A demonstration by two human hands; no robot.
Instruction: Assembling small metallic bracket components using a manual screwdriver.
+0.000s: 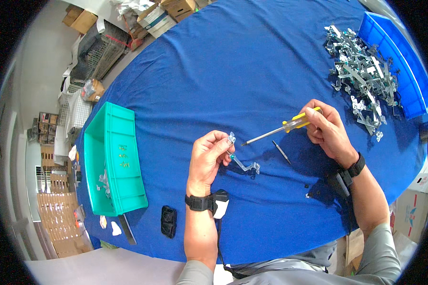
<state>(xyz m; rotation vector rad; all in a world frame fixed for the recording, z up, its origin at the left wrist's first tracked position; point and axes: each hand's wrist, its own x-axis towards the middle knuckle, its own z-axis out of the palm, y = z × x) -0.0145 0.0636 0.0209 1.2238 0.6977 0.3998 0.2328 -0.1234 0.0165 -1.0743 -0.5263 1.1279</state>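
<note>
My left hand [208, 156] is closed on a small bent metal bracket [243, 165] with clear plastic ends and a teal spot midway. One end pokes out above the fingertips, and the other hangs down to the right. In my right hand [329, 130] is a screwdriver [296, 124] with a clear-and-yellow handle. Its shaft slants down to the left, and the tip stops a short way right of the bracket, apart from it. Beneath the screwdriver a thin metal rod [281, 152], perhaps a bit or pen, lies on the blue cloth [252, 209].
At the far right, a heap of similar metal brackets [364, 71] lies against a blue bin [404, 61]. A green bin [123, 161] with a few parts inside stands at left. Near it are a black object [168, 221] and a dark flat strip [127, 230]. Tiny dark bits [310, 194] lie below my right hand.
</note>
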